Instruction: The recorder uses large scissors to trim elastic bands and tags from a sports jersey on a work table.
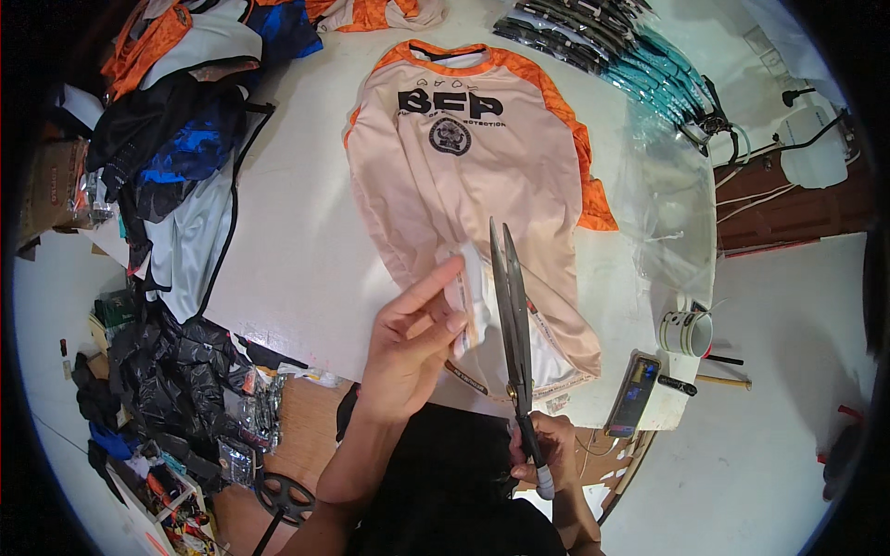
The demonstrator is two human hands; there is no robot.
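Observation:
A pale peach shirt with orange patterned sleeves and collar lies front up on the white table, its neck at the far side. Between the thumb and fingers of my left hand is a raised bit of the shirt's hem, showing whitish inner fabric. My right hand, at the near table edge, grips the handles of long dark scissors. Their blades point away from me, slightly apart at the tips, above the shirt and just right of the lifted hem. The shirt's lower opening gapes toward me.
Black, blue and white garments are heaped at the table's left. Plastic-wrapped clothes lie at the far right. A mug and a dark flat case stand near the right edge of the white table. Black plastic bags lie lower left.

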